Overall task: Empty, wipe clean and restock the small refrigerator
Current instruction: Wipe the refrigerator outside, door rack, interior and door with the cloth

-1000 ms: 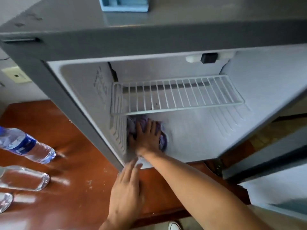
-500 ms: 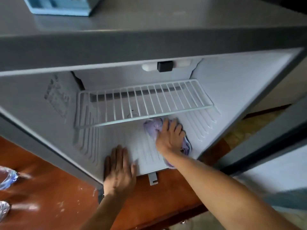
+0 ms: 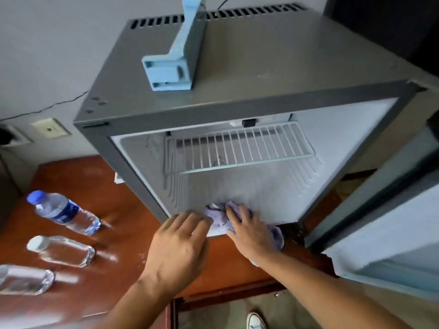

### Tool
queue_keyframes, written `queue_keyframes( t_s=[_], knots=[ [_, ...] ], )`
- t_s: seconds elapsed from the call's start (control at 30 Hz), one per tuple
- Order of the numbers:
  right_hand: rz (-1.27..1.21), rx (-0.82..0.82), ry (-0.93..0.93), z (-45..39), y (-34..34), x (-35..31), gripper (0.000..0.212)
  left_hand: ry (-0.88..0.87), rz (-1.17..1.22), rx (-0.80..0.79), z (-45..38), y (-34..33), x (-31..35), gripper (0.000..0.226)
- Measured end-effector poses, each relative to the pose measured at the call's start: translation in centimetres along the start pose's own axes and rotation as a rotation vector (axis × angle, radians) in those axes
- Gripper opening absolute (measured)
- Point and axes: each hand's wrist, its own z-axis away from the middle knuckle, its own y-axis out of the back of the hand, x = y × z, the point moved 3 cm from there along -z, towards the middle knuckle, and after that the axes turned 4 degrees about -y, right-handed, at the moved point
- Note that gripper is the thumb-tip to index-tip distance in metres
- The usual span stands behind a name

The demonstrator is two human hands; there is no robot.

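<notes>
1. Purple cloth (image 3: pixel 237 220) is down on the fridge floor right at the front lip, with the right hand (image 3: pixel 249 230) flat on top of it, fingers spread and pressing. So that grip is apart, just pushing the rag along, not clutching it.
2. Left hand (image 3: pixel 177 248) rests near the front-left corner of the fridge opening, fingers loosely bent and holding nothing that I can see. Looks like it's just bracing.
3. Small refrigerator (image 3: pixel 237 100) sits on the wooden bench (image 3: pixel 114 233) with its door (image 3: pixel 384 219) swung wide to the right. Inside is bare except for the wire shelf (image 3: pixel 237 150), so I'd say the emptying part is done.
4. Wiping is the step in hand, I reckon. The rag is at the very front edge of the floor, so the floor may be nearly covered, but I can't tell whether the walls, the shelf or the door got any attention.
5. Restocking hasn't started: three water bottles, a blue-labelled bottle (image 3: pixel 63 211) and two clear bottles (image 3: pixel 61 250) (image 3: pixel 23 279), lie on their sides toward the bench's left edge, well apart from the fridge.
6. Light blue plastic part (image 3: pixel 174 58) sits on the fridge top, probably a fitting that has to go back in too.
</notes>
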Motion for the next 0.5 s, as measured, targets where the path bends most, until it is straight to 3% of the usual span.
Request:
queue_keyframes(
  t_s=[0.07,0.13,0.23,0.3,0.4,0.5],
  knots=[
    [-0.297,-0.070,-0.170,-0.6,1.6,0.5,0.046,-0.059,-0.107,0.165,-0.1,6.5,0.5,0.025],
    [-0.760,-0.163,-0.328,-1.3,3.4,-0.1,0.022,-0.059,-0.260,0.293,-0.4,12.2,0.6,0.024],
    [-1.301,-0.138,-0.342,-1.1,7.2,-2.8,0.016,0.034,-0.435,0.381,-2.2,17.7,-0.3,0.037],
    [-1.494,-0.147,-0.300,-1.1,10.6,-5.1,0.010,0.105,-0.450,0.322,-4.5,20.1,-2.0,0.047],
    [-1.661,-0.166,-0.244,-1.9,13.7,-9.4,0.024,0.230,-0.299,0.044,-8.9,21.2,-5.2,0.059],
    [-1.714,-0.272,-0.317,-4.6,12.3,-14.0,0.018,0.271,-0.133,-0.138,-11.6,19.9,-7.3,0.070]
  ],
)
